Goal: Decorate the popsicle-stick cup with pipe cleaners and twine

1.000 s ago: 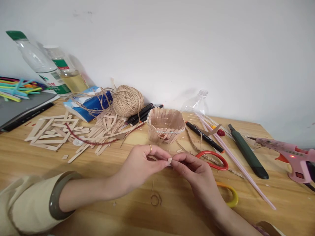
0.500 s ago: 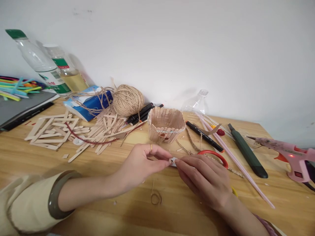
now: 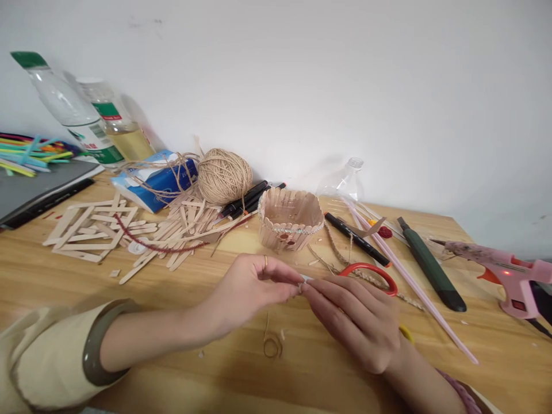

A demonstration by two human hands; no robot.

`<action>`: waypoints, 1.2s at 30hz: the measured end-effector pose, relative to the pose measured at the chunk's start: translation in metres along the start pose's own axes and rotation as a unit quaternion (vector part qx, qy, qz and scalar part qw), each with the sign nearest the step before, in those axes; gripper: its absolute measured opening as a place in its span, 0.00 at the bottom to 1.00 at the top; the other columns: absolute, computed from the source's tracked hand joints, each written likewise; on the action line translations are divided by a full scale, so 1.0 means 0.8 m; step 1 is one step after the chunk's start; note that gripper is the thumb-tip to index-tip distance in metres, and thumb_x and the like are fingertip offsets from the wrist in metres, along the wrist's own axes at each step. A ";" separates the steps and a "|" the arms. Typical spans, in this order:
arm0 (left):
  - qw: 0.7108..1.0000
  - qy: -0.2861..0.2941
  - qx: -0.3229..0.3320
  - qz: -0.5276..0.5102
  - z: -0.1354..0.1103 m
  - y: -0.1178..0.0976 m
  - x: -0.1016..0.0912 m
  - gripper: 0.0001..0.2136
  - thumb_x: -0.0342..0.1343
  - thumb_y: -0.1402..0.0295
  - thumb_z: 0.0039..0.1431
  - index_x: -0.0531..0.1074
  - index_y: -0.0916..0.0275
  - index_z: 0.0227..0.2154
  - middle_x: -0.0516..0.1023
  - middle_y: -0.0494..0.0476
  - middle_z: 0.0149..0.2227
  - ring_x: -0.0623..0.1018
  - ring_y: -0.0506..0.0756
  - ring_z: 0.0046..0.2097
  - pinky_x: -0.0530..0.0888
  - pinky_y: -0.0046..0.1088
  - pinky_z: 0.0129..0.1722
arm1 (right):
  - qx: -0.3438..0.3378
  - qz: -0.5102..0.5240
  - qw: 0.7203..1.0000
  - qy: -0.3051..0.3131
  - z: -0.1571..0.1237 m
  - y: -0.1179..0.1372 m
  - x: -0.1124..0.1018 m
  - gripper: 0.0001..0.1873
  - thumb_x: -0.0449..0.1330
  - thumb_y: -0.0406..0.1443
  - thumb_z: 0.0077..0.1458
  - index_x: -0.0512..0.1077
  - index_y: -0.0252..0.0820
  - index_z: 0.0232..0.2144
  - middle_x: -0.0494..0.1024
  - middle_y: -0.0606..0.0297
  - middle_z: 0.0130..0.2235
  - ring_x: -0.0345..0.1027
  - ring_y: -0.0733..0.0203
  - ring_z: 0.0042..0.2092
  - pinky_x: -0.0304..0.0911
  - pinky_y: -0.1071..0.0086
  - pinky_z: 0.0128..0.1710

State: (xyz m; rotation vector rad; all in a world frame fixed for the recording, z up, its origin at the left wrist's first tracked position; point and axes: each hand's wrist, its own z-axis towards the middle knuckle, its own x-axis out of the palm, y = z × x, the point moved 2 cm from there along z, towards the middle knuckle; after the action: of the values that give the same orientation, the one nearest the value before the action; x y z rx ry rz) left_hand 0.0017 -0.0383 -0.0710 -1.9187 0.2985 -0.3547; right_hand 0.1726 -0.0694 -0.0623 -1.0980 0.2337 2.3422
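Between the fingertips of both hands is a small whitish piece (image 3: 305,279), mostly covered, so its kind cannot be told. My left hand (image 3: 261,279), with a ring on one finger, pinches its left side. My right hand (image 3: 356,316) closes on it from the right, fingers pressed together. Just beyond them stands a small basket of wooden craft sticks (image 3: 291,221) with a sparkly trim around its upper part. Red-handled scissors (image 3: 373,267) lie partly hidden behind my right hand. Below the hands, a thin curled strand (image 3: 272,346) rests on the wooden table (image 3: 207,379).
At left are loose craft sticks (image 3: 101,230), a twine ball (image 3: 225,175), a blue packet (image 3: 159,184) and two bottles (image 3: 88,141). To the right lie a black marker (image 3: 357,238), pink straws (image 3: 425,293), a green cutter (image 3: 431,264) and a pink glue gun (image 3: 513,276) with its light on.
The whitish piece has turned between my fingertips and less of it shows. My right hand has shifted slightly left, and a small scrap now appears beside the curled strand.
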 end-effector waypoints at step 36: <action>0.746 0.163 0.193 0.616 -0.015 0.029 0.021 0.07 0.52 0.73 0.51 0.74 0.62 0.24 0.78 0.54 0.27 0.73 0.56 0.36 0.67 0.30 0.36 | 0.251 0.203 0.943 0.081 -0.005 -0.010 -0.001 0.05 0.57 0.28 0.53 0.69 0.42 0.33 0.74 0.67 0.30 0.67 0.66 0.31 0.62 0.73 0.30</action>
State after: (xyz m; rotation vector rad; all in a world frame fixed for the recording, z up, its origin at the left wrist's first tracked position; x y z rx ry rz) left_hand 0.0119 -0.0629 -0.0865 -0.9029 1.4943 0.1623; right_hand 0.1804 -0.0643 -0.0634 -1.0468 1.1470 2.3234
